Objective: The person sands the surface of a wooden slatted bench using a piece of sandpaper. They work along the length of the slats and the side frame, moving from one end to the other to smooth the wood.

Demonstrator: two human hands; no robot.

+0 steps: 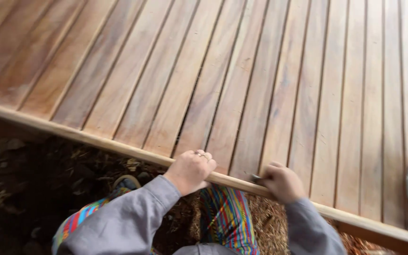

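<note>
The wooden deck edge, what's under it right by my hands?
Below the deck edge lie dark soil and dry leaves, straw-like mulch and striped trousers. The left hand and right hand cover the trim there; anything beneath the boards is hidden.

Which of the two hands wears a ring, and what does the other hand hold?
The left hand wears the ring, resting on the pale edge strip of the wooden deck. The right hand shows no ring and holds a small dark tool.

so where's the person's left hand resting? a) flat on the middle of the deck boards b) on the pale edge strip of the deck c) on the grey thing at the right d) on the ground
b: the left hand grips the pale edge strip that borders the deck boards.
</note>
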